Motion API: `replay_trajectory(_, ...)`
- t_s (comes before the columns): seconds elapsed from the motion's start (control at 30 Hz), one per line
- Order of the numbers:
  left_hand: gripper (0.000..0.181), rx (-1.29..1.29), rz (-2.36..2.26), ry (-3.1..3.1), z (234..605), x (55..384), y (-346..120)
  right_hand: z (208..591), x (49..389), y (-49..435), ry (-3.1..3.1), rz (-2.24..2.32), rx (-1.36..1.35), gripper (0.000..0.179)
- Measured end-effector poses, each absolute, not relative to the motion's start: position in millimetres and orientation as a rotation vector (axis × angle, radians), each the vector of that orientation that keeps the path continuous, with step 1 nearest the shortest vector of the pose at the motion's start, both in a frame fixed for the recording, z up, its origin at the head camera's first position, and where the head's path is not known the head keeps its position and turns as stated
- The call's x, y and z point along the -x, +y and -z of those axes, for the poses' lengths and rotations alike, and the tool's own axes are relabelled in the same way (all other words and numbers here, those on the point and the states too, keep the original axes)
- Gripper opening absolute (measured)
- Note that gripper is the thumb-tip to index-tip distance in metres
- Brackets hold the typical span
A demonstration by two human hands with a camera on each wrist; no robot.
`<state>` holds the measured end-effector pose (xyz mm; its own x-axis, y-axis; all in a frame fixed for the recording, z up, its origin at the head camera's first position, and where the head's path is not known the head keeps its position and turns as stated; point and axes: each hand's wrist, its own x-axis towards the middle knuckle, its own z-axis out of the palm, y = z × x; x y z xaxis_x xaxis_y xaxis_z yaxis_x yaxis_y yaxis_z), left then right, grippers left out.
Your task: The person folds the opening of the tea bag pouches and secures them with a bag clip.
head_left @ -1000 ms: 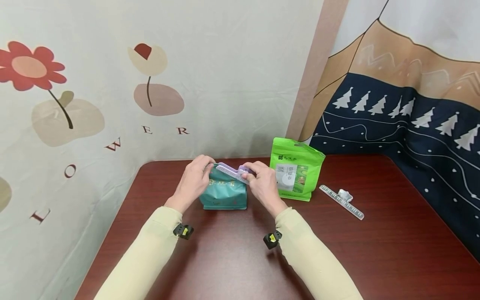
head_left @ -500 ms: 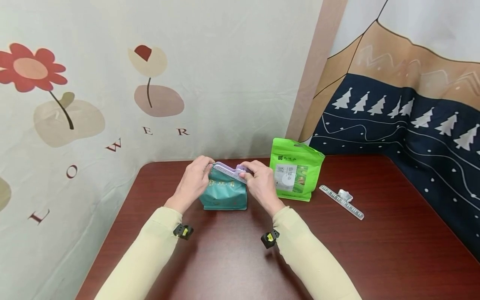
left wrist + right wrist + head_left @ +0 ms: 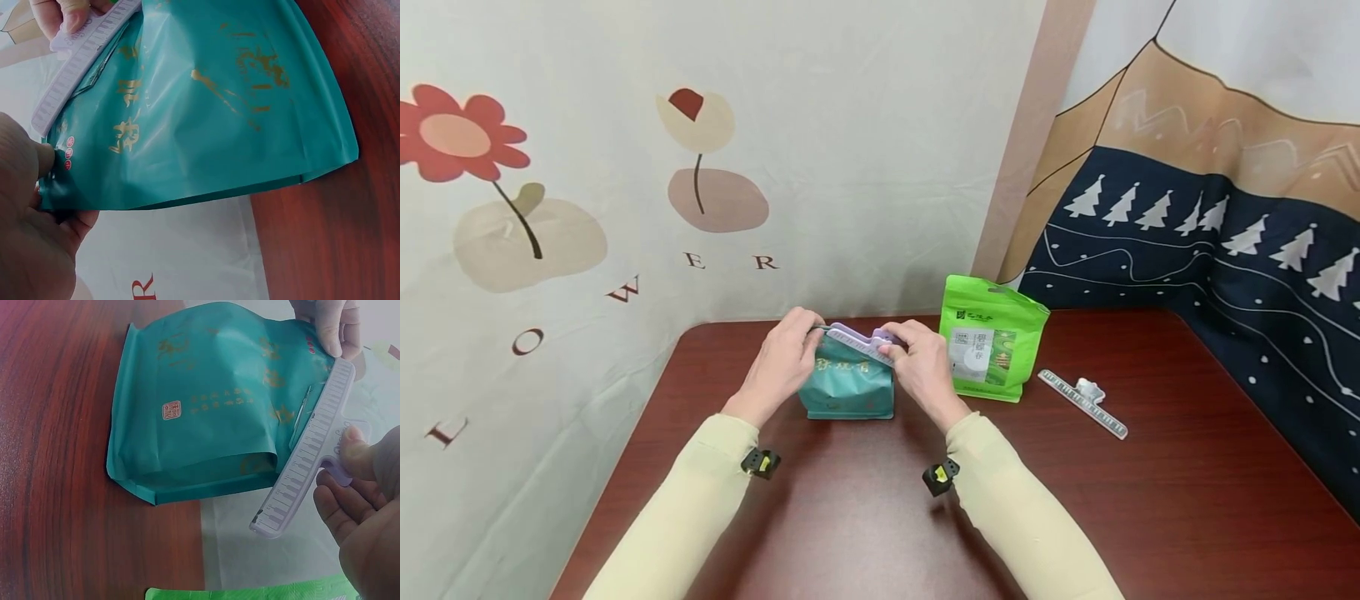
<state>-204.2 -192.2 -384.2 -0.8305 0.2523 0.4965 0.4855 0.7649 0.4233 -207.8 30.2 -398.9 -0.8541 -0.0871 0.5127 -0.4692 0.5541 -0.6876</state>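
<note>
Left hand [image 3: 777, 360] clamped on teal bag [image 3: 848, 392], right hand [image 3: 927, 365] on purple clip [image 3: 311, 450] (square seal [image 3: 171, 410] clear only from right wrist).

A reddish-brown table [image 3: 850, 533] with dark wood grain is carrying everything; its far left corner is curving in a rounded line, and its glossy top is reflecting pale light toward the near middle. Near the far edge, a teal tea pouch with gold lettering [image 3: 850, 397] is standing on its flat base. To its right and slightly farther back, a bright green stand-up pouch [image 3: 987, 386] is leaning a little, showing its printed label. Farther right, a pale bar clip [image 3: 1081, 403] is lying diagonally, its grip facing away from the person.
</note>
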Motion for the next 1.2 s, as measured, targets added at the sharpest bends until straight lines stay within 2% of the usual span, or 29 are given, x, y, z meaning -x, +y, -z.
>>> replay_trajectory(1.2, 0.012, 0.532, 0.832, -2.564, 385.1, 203.9, -192.6, 393.5, 209.4, 23.1, -2.366, -1.233, -0.456, 0.018)
